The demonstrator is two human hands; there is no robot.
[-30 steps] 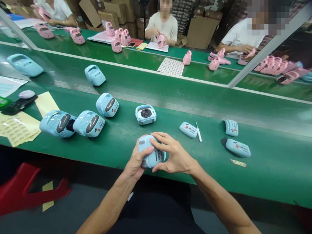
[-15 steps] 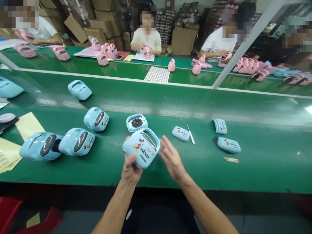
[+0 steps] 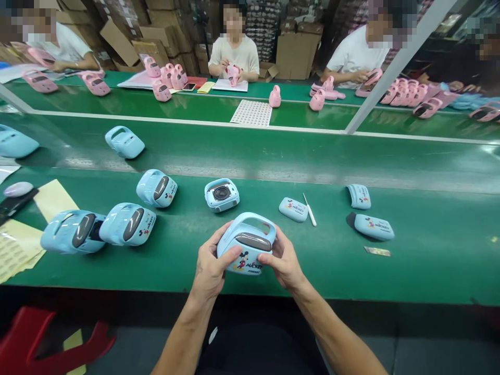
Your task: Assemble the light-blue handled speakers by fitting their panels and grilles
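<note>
Between both hands I hold a light blue portable speaker [image 3: 247,238] with a carry handle, a dark glossy panel and a Mickey print on its front. My left hand [image 3: 213,263] wraps its left side, thumb on the front face. On the right side, my right hand [image 3: 284,260] grips it, its thumb also against the printed front. Just beyond lies an opened speaker [image 3: 222,196] with a round black cone showing. To the right, a loose printed panel [image 3: 292,209] rests beside a thin white tool [image 3: 310,210] with a pointed tip.
Several blue speakers [image 3: 128,225] stand at left, near yellow sheets [image 3: 58,200]. Two printed blue pieces [image 3: 374,227] and a small strip [image 3: 377,251] lie at right. A white rail [image 3: 175,120] crosses behind; beyond it, people [image 3: 233,57] handle pink speakers [image 3: 274,97]. A red stool [image 3: 29,338] stands lower left.
My right hand, open and apart before, has closed on the speaker's right side. The speaker has turned from tilted to nearly level, its handle and dark panel now facing up toward me.
</note>
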